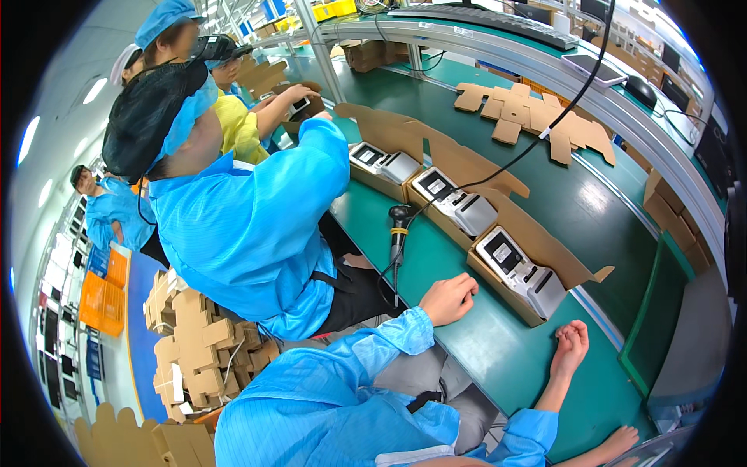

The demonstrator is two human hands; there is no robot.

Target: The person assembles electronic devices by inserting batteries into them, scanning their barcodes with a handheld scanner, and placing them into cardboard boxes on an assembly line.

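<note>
My left hand (450, 300), loosely curled with nothing visible in it, rests at the near edge of the green tabletop (498, 342). Farther right, my right hand (570, 350) lies on the same surface, its fingers bent inward and apparently around nothing. Between and beyond them stands an open cardboard box (510, 294) with a white device (504, 253) and a light grey block inside. Two similar boxes with white devices line up beyond it, the middle device (436, 185) and the far one (373, 156). A black barcode scanner (400, 222) with a cable stands left of the boxes.
A co-worker in blue (249, 226) sits to my left, reaching toward the far box. Another person's hand (620, 442) rests at lower right. Flattened cardboard (537, 117) lies across the table. Folded cartons (202, 342) are stacked behind left. A metal-framed shelf holds a keyboard (490, 23).
</note>
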